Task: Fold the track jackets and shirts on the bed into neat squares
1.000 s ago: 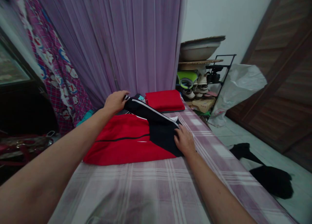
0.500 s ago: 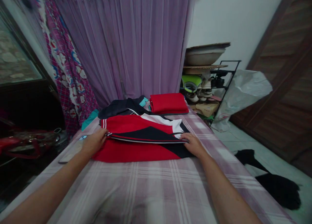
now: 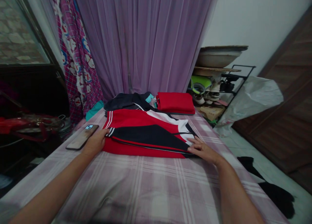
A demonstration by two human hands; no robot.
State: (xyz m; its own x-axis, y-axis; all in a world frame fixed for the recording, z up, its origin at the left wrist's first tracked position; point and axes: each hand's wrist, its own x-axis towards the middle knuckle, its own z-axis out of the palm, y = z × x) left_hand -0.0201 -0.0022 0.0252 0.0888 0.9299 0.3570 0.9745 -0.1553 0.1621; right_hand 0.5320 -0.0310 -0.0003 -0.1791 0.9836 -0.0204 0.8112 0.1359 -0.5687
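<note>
A red, black and white jacket (image 3: pixel 146 136) lies folded on the bed, with its black-sided sleeve laid lengthwise over the red body. White stripes mark the hem and the cuff at its left end. My left hand (image 3: pixel 97 140) pinches that striped cuff, fingers closed on the cloth. At the other end, my right hand (image 3: pixel 203 150) rests on the sleeve's black and white shoulder part, its fingers apart and pressing lightly. A phone (image 3: pixel 83 138) lies face down just left of my left hand.
Behind the jacket are a dark garment (image 3: pixel 124 102) and a folded red cloth (image 3: pixel 175 103). A plaid sheet (image 3: pixel 151 188) covers the bed. A shoe rack (image 3: pixel 214 90) and white plastic bag (image 3: pixel 253 97) stand right; dark clothing (image 3: pixel 278 193) lies on the floor.
The sleeve's front edge has come down toward me and now lies flatter over the red body. My right hand has loosened from its grip, fingers spreading. The view has shifted slightly.
</note>
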